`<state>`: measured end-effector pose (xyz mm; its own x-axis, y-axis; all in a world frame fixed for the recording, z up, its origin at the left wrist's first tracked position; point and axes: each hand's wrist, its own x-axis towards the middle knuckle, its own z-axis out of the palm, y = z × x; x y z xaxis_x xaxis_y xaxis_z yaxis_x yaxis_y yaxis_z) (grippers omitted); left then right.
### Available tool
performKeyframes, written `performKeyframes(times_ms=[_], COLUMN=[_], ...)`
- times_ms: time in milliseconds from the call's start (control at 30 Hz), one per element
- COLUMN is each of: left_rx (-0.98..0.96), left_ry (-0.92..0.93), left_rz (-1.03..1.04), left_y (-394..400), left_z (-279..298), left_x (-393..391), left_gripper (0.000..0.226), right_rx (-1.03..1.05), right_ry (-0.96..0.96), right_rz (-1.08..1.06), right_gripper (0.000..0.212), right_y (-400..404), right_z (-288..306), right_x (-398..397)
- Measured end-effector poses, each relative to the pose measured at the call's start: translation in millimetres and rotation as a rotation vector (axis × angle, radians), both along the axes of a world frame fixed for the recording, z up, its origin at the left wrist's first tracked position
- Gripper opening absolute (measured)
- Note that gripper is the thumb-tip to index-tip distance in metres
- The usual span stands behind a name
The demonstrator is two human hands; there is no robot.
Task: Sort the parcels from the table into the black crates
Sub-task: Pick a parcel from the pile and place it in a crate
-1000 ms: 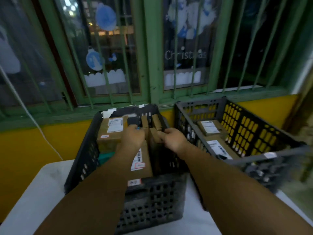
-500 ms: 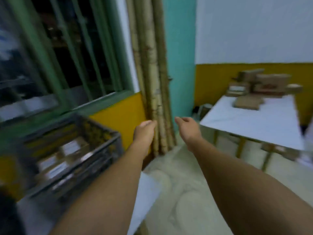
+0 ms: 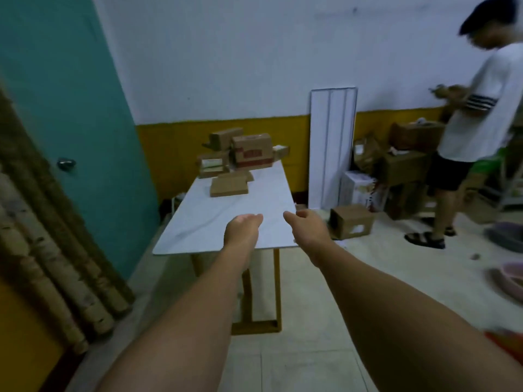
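**Q: So where were you at in that frame? Crates aren't even in shot.**

**A:** Yeah, a second earlier I was leaning over the black crates by the window with both hands down in the left one, tucking a parcel in. Half a second later I'd swung round, and here I was facing the other way entirely, so no crate in view at all.

Nearest to me, my left hand (image 3: 242, 229) and right hand (image 3: 308, 229) were both out in front, fingers loose and relaxed, carrying nothing. So that drop-off was done, I'd say, and this was the walk back for more.

**Q: And the parcels?**

**A:** Past my hands was the white table (image 3: 198, 230), near end bare. The flat brown parcel (image 3: 229, 187) sat further up, closest one to me, with another flat one just behind it. Then the stack of cardboard parcels (image 3: 243, 149) at the far end against the yellow-and-white wall, the red-printed box (image 3: 252, 150) in the middle of it.

**Q: Anything in the way?**

**A:** Not really. Another person (image 3: 475, 131) was standing off to the right among floor boxes (image 3: 352, 221), well apart from the table. Still a fair pile left, so I reckon the job was nowhere near finished. The flat one looked like the easy next grab.
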<state>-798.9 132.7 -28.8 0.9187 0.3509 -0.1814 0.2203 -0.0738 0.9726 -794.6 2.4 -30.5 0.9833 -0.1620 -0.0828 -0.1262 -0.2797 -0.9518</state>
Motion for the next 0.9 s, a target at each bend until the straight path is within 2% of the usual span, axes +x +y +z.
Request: performKeyframes(times_ms=[100,200,300,500,667,800,900], left_rx=[-0.016,-0.045,-0.046,-0.045,-0.037,-0.074,-0.098], left_ry=[-0.016,-0.030,-0.022,0.066,0.091,0.105,0.114], left_rz=[-0.047,-0.072,-0.067,-0.123,-0.041,0.086,0.165], left_y=[-16,-20,-29,-74,-104,-127,-141], left_z=[7,19,25,1,-16,-18,-11], left_x=[81,155,229,339,429,499,537], left_gripper=[0.019,0.031,0.032,0.033,0.030,0.013,0.019], right_rx=[-0.030,-0.042,-0.051,-0.053,-0.054,-0.076,-0.078], right_ry=[-0.015,-0.035,-0.046,0.035,0.056,0.076,0.113], right_rz=[-0.026,-0.014,-0.031,-0.054,0.036,0.141,0.195], right_gripper=[0.063,0.054,0.052,0.053,0.050,0.046,0.050], right_y=[-17,-26,-39,-81,-106,-131,-141], right_z=[9,23,35,17,-7,-14,-10], right_x=[74,140,200,303,408,499,555])
